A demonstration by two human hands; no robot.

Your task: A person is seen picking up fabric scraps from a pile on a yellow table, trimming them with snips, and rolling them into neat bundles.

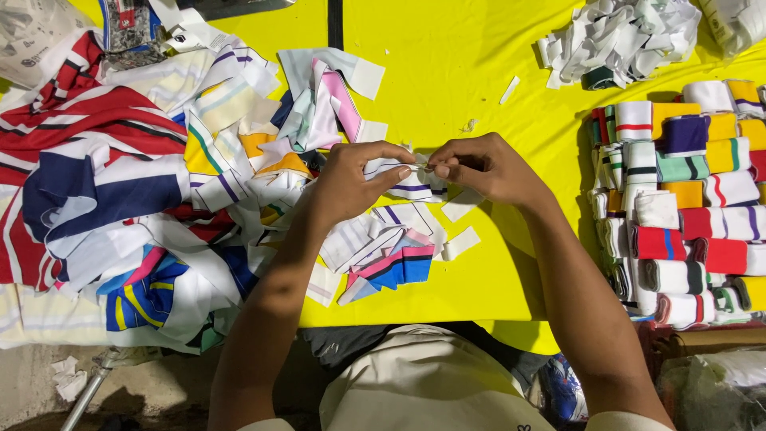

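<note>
Both hands pinch one white striped fabric strip (415, 179): left hand (351, 179) and right hand (483, 168) closed on its ends above yellow worktop (479, 88). Mid-handling; next needs steady fingertip grip.

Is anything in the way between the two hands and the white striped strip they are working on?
Nothing visible. The left hand and right hand both already pinch the white striped strip at its top edge, fingertips meeting above the yellow table. The loose scrap pile lies off to the left.
</note>
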